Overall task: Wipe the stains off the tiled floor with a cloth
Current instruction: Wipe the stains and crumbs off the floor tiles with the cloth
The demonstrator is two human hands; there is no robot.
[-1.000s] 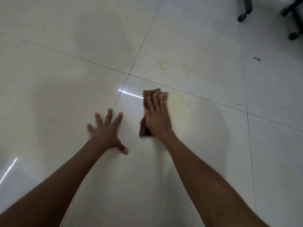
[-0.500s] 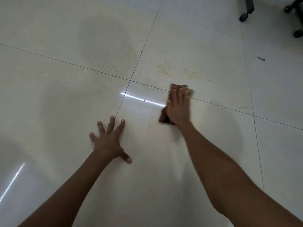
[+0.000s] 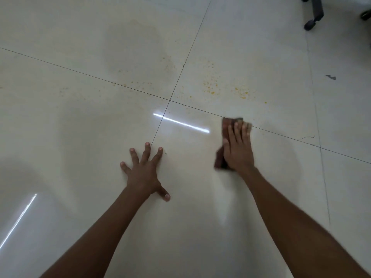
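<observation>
One head-worn camera looks forward and steeply down at the tiled floor (image 3: 80, 137) from close above, both forearms entering from the bottom edge. The wide lens bends the grout lines. The left hand (image 3: 143, 173) sits near centre; a chair caster (image 3: 310, 24) shows far off at 1 o'clock.

Reddish-brown cloth (image 3: 226, 135), perhaps patterned; orange-yellow stains (image 3: 210, 85) speckle the glossy cream tiled floor (image 3: 80, 127).

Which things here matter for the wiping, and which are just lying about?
In use: right hand pressing the brown cloth; yellow stains; tiled floor; left hand braced flat.
Lying about: chair caster; dark scrap.
</observation>
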